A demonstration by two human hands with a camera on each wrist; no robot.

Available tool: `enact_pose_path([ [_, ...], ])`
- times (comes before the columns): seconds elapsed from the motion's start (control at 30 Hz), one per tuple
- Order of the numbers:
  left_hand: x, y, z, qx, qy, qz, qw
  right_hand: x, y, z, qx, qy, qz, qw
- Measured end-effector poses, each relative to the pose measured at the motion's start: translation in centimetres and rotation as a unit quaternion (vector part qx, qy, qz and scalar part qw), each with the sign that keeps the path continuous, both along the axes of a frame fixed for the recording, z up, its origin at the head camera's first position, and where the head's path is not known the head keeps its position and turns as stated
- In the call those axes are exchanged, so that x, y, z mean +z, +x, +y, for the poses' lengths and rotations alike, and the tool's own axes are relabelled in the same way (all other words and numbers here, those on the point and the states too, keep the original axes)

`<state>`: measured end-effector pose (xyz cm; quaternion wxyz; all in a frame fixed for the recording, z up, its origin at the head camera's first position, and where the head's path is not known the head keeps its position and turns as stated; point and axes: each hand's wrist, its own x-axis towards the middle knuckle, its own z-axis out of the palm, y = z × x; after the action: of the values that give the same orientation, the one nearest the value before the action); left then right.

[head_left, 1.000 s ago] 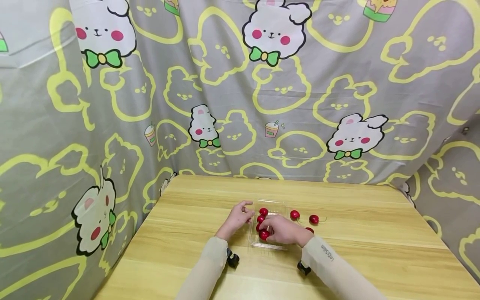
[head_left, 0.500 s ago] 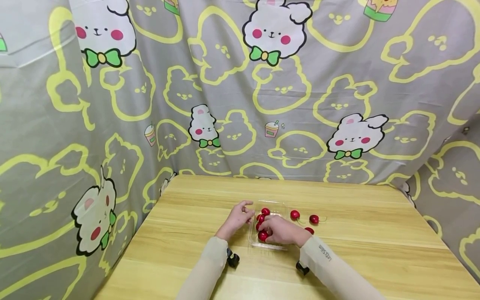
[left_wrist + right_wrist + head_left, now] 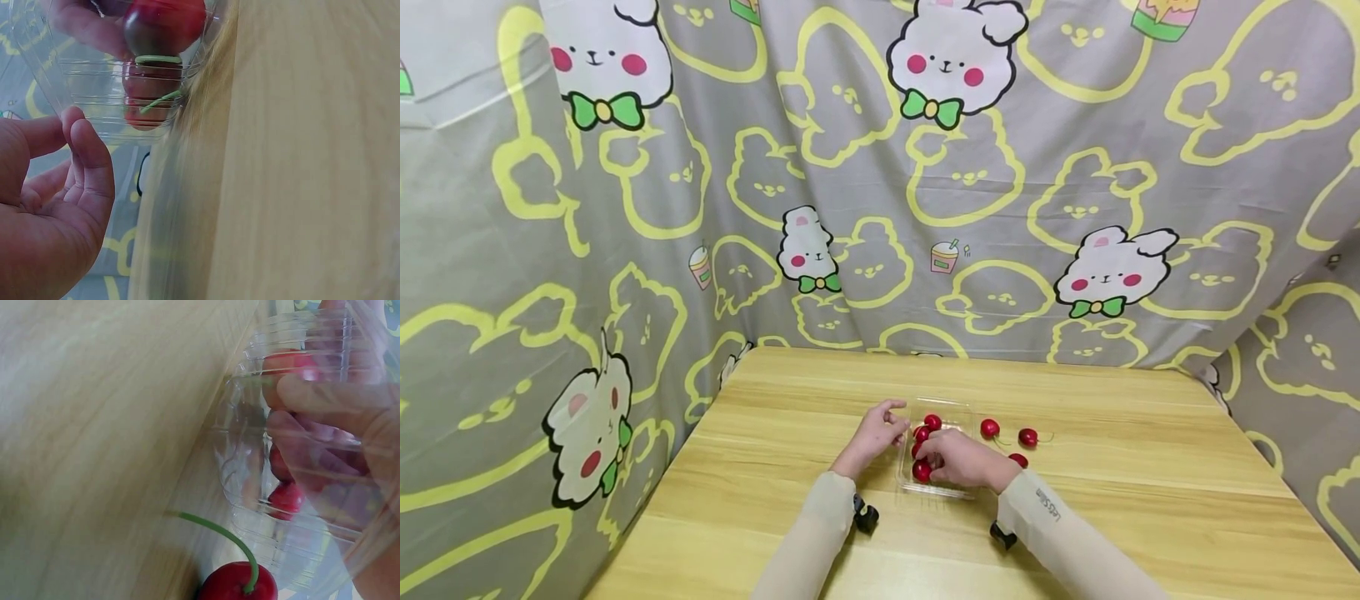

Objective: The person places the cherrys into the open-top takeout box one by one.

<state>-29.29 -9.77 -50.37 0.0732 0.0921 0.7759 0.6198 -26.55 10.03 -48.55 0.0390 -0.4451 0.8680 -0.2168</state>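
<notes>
On the table, a clear plastic box (image 3: 951, 490) holds a row of red cherries with green stems along its left side. My right hand (image 3: 961, 457) reaches inside. Its thumb rests against the nearest cherry (image 3: 921, 472), and its fingertips lie by the second cherry (image 3: 917, 451). In the right wrist view, the thumb partly covers the near cherry (image 3: 284, 369) behind the see-through wall. My left hand (image 3: 874, 435) rests at the box's left wall, index finger extended, other fingers bent. The left wrist view shows its fingertips (image 3: 72, 117) at the box's rim. The right palm's underside is hidden.
To the right of the box lie three loose cherries: a left one (image 3: 990, 429), a right one (image 3: 1028, 437) and a nearer one (image 3: 1018, 460) partly behind the right forearm. A patterned grey curtain (image 3: 865, 333) borders the wood-grain table (image 3: 1120, 483).
The nearest cherry in the box has shifted left and shows more fully beside my right thumb. The farthest one has moved slightly right. My right forearm has edged left; my left hand stays in place.
</notes>
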Motion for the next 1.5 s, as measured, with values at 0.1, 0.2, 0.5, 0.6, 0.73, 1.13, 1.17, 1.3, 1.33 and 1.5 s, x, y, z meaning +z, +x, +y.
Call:
enact_pose_path([
  [0.1, -0.1, 0.0, 0.0, 0.0, 0.002, 0.006, 1.0, -0.2, -0.1, 0.0, -0.002, 0.0, 0.003, 1.0],
  [0.2, -0.1, 0.0, 0.1, 0.0, 0.002, 0.009, 1.0, -0.2, -0.2, -0.1, -0.003, 0.0, -0.003, 1.0],
  [0.5, 0.2, 0.0, 0.1, 0.0, -0.002, 0.006, 1.0, 0.2, -0.1, -0.3, -0.007, -0.002, -0.035, 0.999],
  [0.6, 0.4, 0.0, 0.1, -0.004, -0.001, 0.008, 1.0, 0.3, -0.1, -0.3, -0.01, -0.001, -0.036, 0.999],
  [0.73, 0.3, -0.1, 0.1, -0.003, 0.0, 0.008, 1.0, 0.3, -0.1, -0.3, -0.012, -0.002, -0.039, 0.999],
  [1.13, 0.0, 0.0, 0.0, 0.005, -0.009, 0.001, 0.9999, 1.8, 0.4, 0.9, -0.027, -0.022, -0.005, 0.999],
  [1.17, 0.0, 0.0, 0.0, 0.005, -0.01, 0.001, 0.9999, 1.9, 0.4, 1.2, -0.029, -0.027, 0.001, 0.999],
  [1.3, 0.1, 0.2, 0.0, 0.003, -0.01, 0.001, 1.0, 2.8, 0.7, 2.5, -0.05, -0.042, 0.0, 0.998],
  [1.33, 0.3, 0.3, 0.0, 0.003, -0.01, 0.0, 0.9999, 3.0, 0.7, 2.8, -0.059, -0.043, -0.003, 0.997],
  [1.5, 0.9, 0.5, 0.0, 0.0, -0.011, 0.001, 0.9999, 3.8, 0.4, 5.3, -0.092, -0.062, -0.018, 0.994],
])
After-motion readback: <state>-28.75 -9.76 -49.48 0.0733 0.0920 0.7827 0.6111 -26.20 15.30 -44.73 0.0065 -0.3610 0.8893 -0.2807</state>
